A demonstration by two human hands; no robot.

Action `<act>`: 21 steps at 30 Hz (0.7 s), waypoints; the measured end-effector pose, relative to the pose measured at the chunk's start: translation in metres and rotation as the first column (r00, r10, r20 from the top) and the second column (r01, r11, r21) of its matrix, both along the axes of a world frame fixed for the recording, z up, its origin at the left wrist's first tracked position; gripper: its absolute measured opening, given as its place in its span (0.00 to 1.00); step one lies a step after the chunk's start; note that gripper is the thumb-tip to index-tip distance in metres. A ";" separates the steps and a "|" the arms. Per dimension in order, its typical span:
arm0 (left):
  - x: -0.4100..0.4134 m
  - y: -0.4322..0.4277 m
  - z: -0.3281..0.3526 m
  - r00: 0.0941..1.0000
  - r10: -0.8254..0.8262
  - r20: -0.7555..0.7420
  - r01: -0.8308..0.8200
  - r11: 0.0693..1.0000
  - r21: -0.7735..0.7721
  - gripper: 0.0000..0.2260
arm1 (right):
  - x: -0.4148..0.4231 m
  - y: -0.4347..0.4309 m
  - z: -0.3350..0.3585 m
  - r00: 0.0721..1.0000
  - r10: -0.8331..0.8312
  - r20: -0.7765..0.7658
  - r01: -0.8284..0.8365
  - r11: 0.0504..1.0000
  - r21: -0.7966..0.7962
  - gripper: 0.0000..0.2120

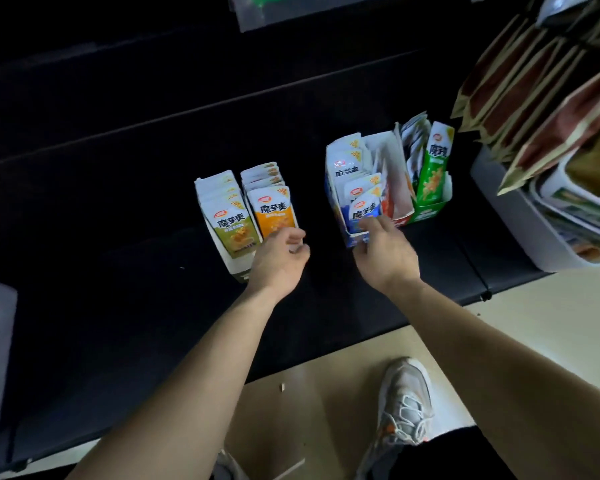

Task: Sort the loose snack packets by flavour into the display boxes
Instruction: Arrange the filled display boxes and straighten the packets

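Blue packet [365, 210] pinched by right hand's [385, 252] curled fingers [368, 224].

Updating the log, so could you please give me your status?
Left hand by orange packets, right hand on front blue packet; grips unclear. Nothing blocking.

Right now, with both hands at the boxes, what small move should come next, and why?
Probably tuck the front blue packet fully down into the blue box with the right hand. Its fingers lie on that packet's lower edge, over the box's front lip. The left hand hovers by the orange packets.
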State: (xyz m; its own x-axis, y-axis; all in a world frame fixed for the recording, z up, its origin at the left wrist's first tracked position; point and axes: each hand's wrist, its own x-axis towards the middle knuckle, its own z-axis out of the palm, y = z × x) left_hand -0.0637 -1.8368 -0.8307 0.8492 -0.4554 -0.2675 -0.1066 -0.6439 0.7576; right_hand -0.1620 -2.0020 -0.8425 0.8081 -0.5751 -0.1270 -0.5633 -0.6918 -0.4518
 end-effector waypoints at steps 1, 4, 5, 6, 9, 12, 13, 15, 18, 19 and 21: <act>-0.005 -0.008 -0.001 1.000 -0.010 -0.012 0.010 1.000 -0.015 0.11 | -0.002 -0.007 -0.005 0.994 0.060 -0.087 -0.060 0.998 0.008 0.23; -0.018 -0.017 -0.004 0.998 -0.044 -0.033 0.045 0.999 0.004 0.12 | -0.003 -0.019 -0.014 0.955 0.187 -0.232 -0.174 0.982 0.073 0.30; -0.020 -0.017 -0.004 0.998 -0.054 -0.033 0.054 0.998 0.014 0.13 | -0.004 -0.020 -0.017 0.952 0.205 -0.229 -0.194 0.979 0.070 0.30; -0.021 -0.017 -0.004 0.998 -0.061 -0.031 0.061 0.998 0.021 0.13 | -0.006 -0.020 -0.019 0.952 0.216 -0.216 -0.207 0.976 0.063 0.29; -0.021 -0.015 -0.001 0.999 -0.032 -0.034 0.033 0.999 0.024 0.20 | -0.020 -0.016 -0.018 0.946 0.241 -0.216 -0.230 0.970 0.075 0.25; -0.025 -0.017 0.002 0.999 -0.015 -0.038 0.013 0.999 -0.037 0.33 | -0.046 -0.005 -0.012 0.926 0.282 -0.249 -0.261 0.958 0.116 0.26; -0.028 -0.018 0.003 0.998 -0.048 -0.039 0.046 0.998 -0.052 0.36 | -0.056 -0.001 -0.009 0.911 0.309 -0.273 -0.279 0.949 0.145 0.27; -0.036 -0.020 0.003 0.988 -0.149 -0.028 0.147 0.988 -0.048 0.39 | -0.072 0.005 -0.002 0.888 0.362 -0.283 -0.323 0.930 0.177 0.26; -0.049 -0.023 -0.003 0.972 -0.232 0.048 0.233 0.973 -0.006 0.30 | -0.084 0.006 0.019 0.955 0.279 -0.103 -0.278 0.960 0.022 0.15; -0.052 -0.025 -0.005 0.974 -0.217 0.071 0.218 0.976 -0.008 0.26 | -0.084 0.004 0.026 0.972 0.235 -0.024 -0.236 0.969 -0.074 0.17; -0.056 -0.028 -0.006 0.977 -0.188 0.104 0.191 0.981 -0.022 0.20 | -0.076 -0.001 0.038 0.970 0.240 0.045 -0.220 0.938 -0.267 0.33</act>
State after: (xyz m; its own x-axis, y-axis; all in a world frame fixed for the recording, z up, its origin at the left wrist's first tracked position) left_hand -0.1193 -1.8651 -0.8369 0.7683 -0.6178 -0.1674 -0.3018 -0.5802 0.7565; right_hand -0.2384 -2.0033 -0.8042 0.9237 -0.3773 0.0671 -0.3463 -0.8967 -0.2758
